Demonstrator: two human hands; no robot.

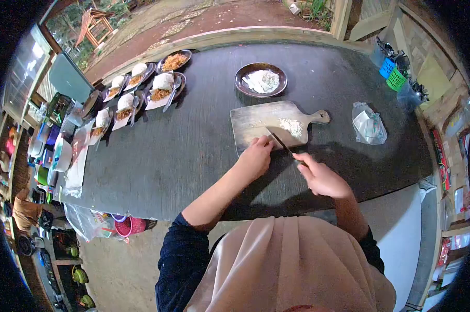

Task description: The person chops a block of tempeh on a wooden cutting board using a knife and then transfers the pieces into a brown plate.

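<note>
A wooden cutting board (253,115) lies on the dark table, its handle pointing right. My right hand (323,178) is closed around the handle of a knife (281,141), whose blade slants up and left over the board. Beside the blade, at the board's near edge, my left hand (256,157) has its fingers bent together; whatever they press on is hidden. A small heap of white shreds (292,127) rests right of the knife, and a few bits lie left of it. Beyond the board stands a dark bowl (239,83) with white chopped food (263,81).
Several plates of rice and shredded food (161,88) stand at the table's left, with a plate of orange food (175,61) behind. On the right lie a clear plastic bag (369,124) and blue and green baskets (396,79) of utensils. A pink basket (130,226) sits below the left edge.
</note>
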